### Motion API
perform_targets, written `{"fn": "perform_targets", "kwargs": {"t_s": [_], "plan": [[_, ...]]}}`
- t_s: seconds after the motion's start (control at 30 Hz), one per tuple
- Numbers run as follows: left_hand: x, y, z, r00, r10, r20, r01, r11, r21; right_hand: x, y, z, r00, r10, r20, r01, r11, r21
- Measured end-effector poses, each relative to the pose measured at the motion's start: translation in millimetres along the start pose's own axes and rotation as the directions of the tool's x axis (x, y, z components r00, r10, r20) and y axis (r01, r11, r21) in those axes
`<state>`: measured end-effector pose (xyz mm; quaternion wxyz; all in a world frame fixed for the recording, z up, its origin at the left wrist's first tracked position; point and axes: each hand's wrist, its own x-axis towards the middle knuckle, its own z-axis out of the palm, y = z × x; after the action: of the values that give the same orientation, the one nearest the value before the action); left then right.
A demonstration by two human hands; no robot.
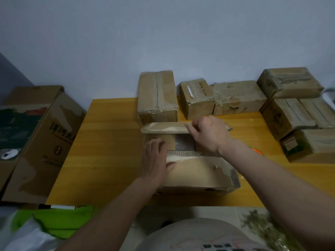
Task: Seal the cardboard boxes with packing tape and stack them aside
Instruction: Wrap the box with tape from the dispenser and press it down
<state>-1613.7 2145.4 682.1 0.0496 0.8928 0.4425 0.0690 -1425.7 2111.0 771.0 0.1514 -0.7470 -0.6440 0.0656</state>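
So right now it's the flap-folding bit before any tape goes on. Biggest thing first: the tabletop (112,142) has one open box (195,171) sitting right under both hands, near the front edge, with a row of already taped boxes (157,95) lined up beyond the fingertips against the wall.

The open box lies with its long axis running left to right across the view, opening facing up. The near flap (197,171) is folded down toward the middle, the far flap (166,128) looks only partly folded, and there's a dark gap between them.

The left hand (155,158) lies flat, fingers straight, pressing the left end of the box where the near flap's edge meets the side. The right hand (210,133) is reaching over to the far flap, fingers curled onto its edge, looks like a pinch.

If it were me: pull that far flap toward the near one until the two edges meet along the long seam, keep the left palm pressing so the near flap doesn't spring up, and square the corners before taping. Otherwise the tape bridges a gap and wrinkles.

Something orange (256,151) peeks out just past the right wrist. Can't tell what it is.
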Motion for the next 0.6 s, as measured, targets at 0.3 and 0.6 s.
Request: {"fn": "perform_targets", "kwargs": {"t_s": [0.3, 0.6], "plan": [[-8.0, -13.7, 11.2, 0.966, -0.120, 0.231, 0.112, 0.993, 0.047, 21.5, 28.3, 53.7, 0.942, 0.083, 0.324, -0.087, 0.996, -0.001], [-4.7, -19.6, 16.9, 0.935, -0.255, 0.245, 0.260, 0.966, 0.015, 18.5, 29.3, 69.8, 0.938, 0.214, 0.272, -0.185, 0.974, -0.129]]}}
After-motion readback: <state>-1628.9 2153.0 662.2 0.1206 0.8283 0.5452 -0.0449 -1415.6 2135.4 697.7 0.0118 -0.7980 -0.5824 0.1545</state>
